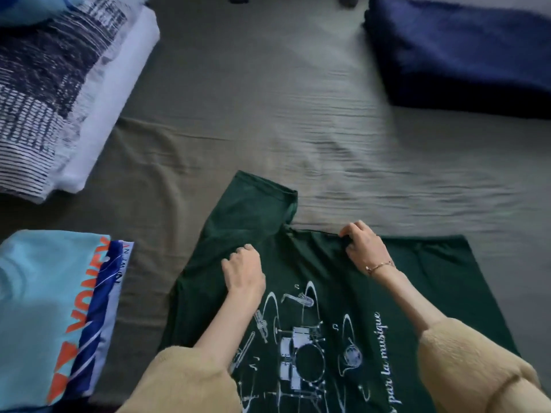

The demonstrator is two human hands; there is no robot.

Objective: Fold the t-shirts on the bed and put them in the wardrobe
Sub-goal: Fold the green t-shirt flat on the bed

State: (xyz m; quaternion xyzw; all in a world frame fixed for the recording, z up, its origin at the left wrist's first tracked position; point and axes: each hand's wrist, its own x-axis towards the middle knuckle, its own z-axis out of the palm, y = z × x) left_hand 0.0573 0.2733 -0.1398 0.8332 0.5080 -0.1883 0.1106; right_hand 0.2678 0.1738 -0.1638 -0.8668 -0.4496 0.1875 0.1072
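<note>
A dark green t-shirt (298, 263) with a white print of drums and instruments lies spread on the bed, print up, one sleeve pointing away at the upper left. My left hand (243, 269) grips the cloth near the left shoulder. My right hand (362, 244), with a thin bracelet at the wrist, pinches the shirt's far edge near the neckline. A folded light blue t-shirt (44, 308) with orange letters lies at the lower left. A folded white shirt with a dark striped print (53, 93) lies at the upper left.
The bed is covered with a wrinkled grey-green sheet (268, 108). A folded dark blue blanket (459, 55) lies at the upper right. Two dark objects sit at the top edge, too cut off to identify. The wardrobe is out of view.
</note>
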